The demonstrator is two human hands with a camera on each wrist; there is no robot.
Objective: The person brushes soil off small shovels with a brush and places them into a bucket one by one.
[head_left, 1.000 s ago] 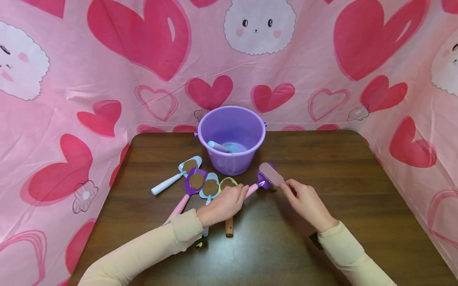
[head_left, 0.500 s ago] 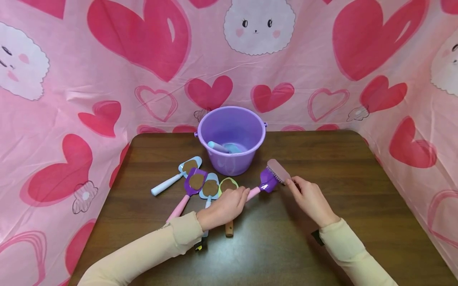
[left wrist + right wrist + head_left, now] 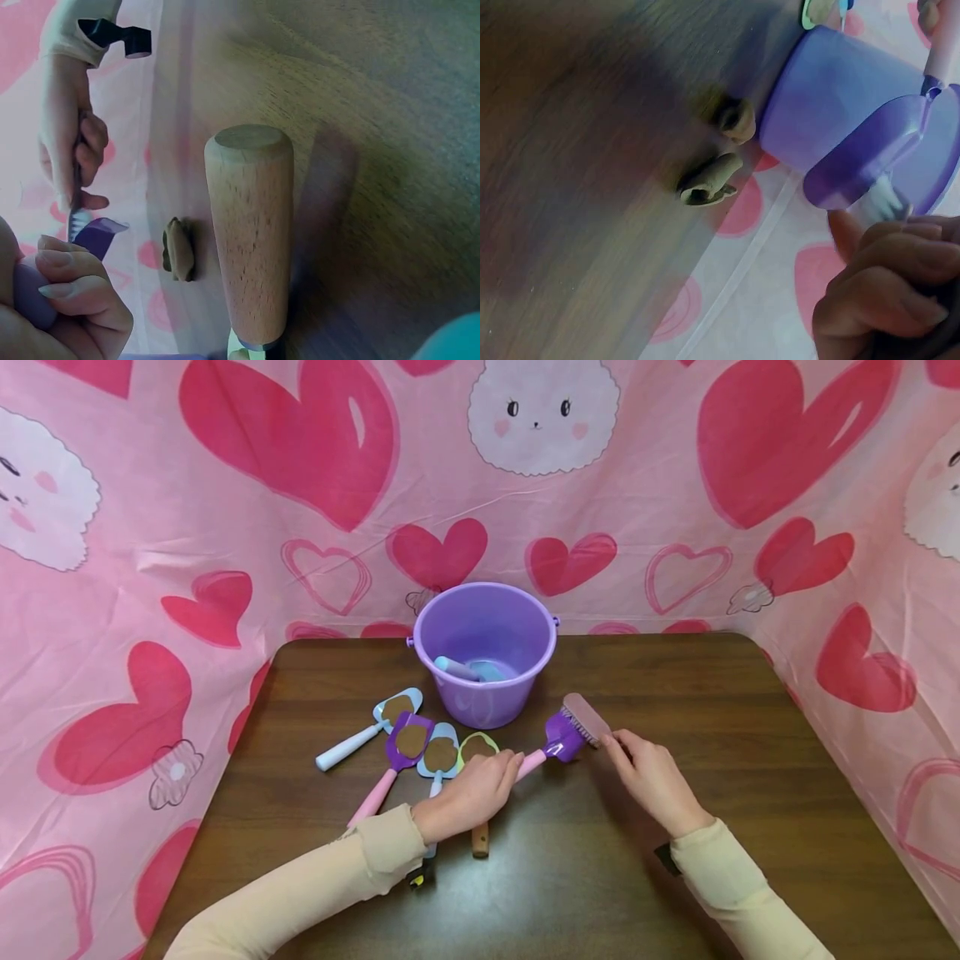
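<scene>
My left hand (image 3: 472, 789) grips the pink handle of a small toy shovel with a purple blade (image 3: 562, 739). My right hand (image 3: 652, 777) pinches the near end of a dusty-pink brush (image 3: 587, 718), its pale bristles against the blade. In the right wrist view the blade is raised off the table, overlapping the bucket, and its broad face looks bare. Two small brown lumps, one rounded (image 3: 737, 120) and one hollow-ended (image 3: 711, 180), sit on the table below; the head view hides them. Under my left wrist lies a green-edged shovel with a wooden handle (image 3: 251, 232).
A purple bucket (image 3: 483, 702) stands at the back, with a blue-handled tool (image 3: 455, 668) inside. To the left lie a light-blue shovel (image 3: 348, 746), a purple one with a pink handle (image 3: 378, 793) and another blue one (image 3: 441, 733), all with brown patches on their blades.
The brush and purple blade have shifted slightly right, the blade tilting so more of its face shows and the brush moving to its upper right edge. Over the last half second both hands stay nearly still.
</scene>
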